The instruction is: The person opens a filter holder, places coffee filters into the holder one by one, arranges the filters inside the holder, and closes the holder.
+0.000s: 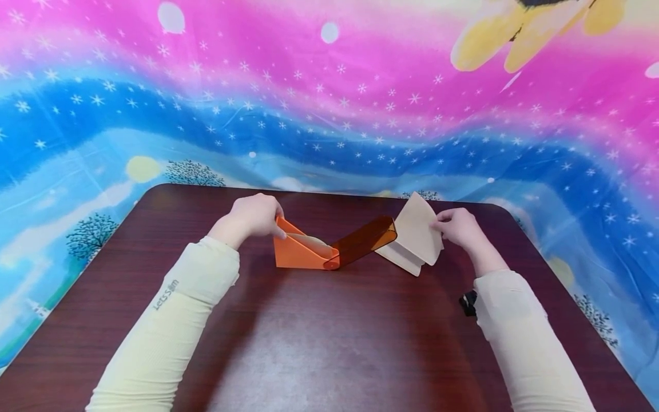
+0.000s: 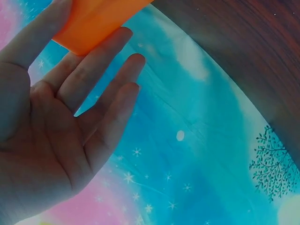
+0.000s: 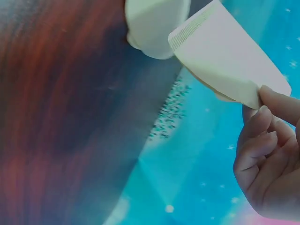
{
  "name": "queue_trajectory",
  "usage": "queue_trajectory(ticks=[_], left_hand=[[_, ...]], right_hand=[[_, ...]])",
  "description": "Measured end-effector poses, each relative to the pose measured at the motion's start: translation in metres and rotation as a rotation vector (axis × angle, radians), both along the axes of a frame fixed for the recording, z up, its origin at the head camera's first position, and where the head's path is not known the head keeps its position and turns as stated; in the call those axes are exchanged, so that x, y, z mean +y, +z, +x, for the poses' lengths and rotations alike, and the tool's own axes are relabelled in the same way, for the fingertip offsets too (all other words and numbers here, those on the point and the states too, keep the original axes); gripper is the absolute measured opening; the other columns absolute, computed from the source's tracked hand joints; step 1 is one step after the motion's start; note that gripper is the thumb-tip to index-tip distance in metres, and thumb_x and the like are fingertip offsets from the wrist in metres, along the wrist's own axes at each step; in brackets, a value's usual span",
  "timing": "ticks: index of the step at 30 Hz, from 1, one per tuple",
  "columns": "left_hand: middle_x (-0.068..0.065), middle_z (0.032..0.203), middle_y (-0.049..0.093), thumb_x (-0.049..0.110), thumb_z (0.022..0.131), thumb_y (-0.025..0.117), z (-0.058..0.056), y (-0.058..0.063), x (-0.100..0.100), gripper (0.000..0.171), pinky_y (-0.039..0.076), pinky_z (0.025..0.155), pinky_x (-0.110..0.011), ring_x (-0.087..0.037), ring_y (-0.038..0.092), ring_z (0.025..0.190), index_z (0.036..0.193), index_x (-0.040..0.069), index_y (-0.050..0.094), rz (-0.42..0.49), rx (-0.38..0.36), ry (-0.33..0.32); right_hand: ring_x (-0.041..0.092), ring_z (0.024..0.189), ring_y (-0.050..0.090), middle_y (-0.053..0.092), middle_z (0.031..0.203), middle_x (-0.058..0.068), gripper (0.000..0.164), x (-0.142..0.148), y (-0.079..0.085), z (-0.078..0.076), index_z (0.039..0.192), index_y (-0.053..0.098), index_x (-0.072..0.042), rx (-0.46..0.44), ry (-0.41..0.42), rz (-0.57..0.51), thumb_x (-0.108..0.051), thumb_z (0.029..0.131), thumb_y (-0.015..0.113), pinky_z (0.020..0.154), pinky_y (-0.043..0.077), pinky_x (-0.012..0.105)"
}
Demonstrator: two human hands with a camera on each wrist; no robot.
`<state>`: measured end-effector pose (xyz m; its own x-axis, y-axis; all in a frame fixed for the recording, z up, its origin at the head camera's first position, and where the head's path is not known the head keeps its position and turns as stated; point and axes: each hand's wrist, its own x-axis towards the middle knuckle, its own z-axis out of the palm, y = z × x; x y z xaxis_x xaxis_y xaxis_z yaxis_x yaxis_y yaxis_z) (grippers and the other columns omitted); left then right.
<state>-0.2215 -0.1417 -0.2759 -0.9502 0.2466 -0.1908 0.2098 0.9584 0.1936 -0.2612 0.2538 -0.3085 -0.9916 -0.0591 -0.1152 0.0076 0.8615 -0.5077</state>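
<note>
Near the far edge of the desk (image 1: 360,326), the left grip (image 1: 254,216) pinches an orange holder (image 1: 290,254), brown lid (image 1: 360,242) raised; toward the far right corner, the right grip (image 1: 459,228) pinches a cream filter (image 1: 419,229).

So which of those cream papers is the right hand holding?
The raised cream paper, its edge pinched by the right hand. The lower paper lies on the table, and another paper shows inside the orange box; the right hand touches neither.
</note>
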Motion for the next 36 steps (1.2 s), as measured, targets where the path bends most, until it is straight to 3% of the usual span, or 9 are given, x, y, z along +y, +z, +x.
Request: queue_trajectory(ticks=[10,17,24,31,36], left_hand=[[-0.001,0.091,0.07,0.031,0.079,0.073,0.001,0.001,0.001,0.026,0.047,0.073,-0.042,-0.019,0.059,0.083,0.097,0.013,0.071,0.015,-0.01,-0.009],[-0.001,0.088,0.07,0.031,0.079,0.073,0.003,0.001,0.001,0.026,0.046,0.073,-0.041,-0.019,0.058,0.081,0.097,0.012,0.071,0.023,-0.005,-0.005],[-0.001,0.09,0.07,0.031,0.079,0.073,0.003,0.002,0.001,0.026,0.047,0.073,-0.042,-0.019,0.059,0.082,0.097,0.013,0.072,0.02,-0.014,-0.003],[-0.002,0.093,0.07,0.031,0.078,0.073,0.004,0.004,0.001,0.027,0.047,0.073,-0.042,-0.019,0.059,0.084,0.098,0.013,0.072,0.014,-0.017,0.003],[-0.002,0.093,0.071,0.031,0.078,0.073,0.003,0.004,0.001,0.027,0.047,0.073,-0.042,-0.02,0.059,0.084,0.098,0.012,0.072,0.011,-0.016,-0.001]], right_hand=[[0.026,0.078,0.068,0.062,0.109,0.029,0.033,-0.004,0.018,0.007,0.111,0.061,0.007,0.025,0.014,-0.007,-0.019,0.092,0.056,0.077,0.051,0.043],[0.02,0.074,0.067,0.063,0.106,0.028,0.03,-0.006,0.023,0.009,0.109,0.062,0.005,0.031,0.02,0.009,-0.02,0.092,0.056,0.074,0.051,0.04],[0.024,0.077,0.067,0.062,0.107,0.028,0.032,-0.006,0.027,0.011,0.113,0.061,0.004,0.014,0.015,0.018,-0.021,0.093,0.056,0.071,0.053,0.039],[0.016,0.065,0.058,0.065,0.091,0.021,0.03,-0.003,0.028,0.012,0.109,0.062,0.004,0.025,0.022,0.016,-0.02,0.092,0.056,0.059,0.047,0.029],[0.017,0.063,0.055,0.063,0.081,0.015,0.029,-0.003,0.032,0.015,0.107,0.062,0.003,0.032,0.033,0.029,-0.02,0.092,0.057,0.057,0.046,0.03]])
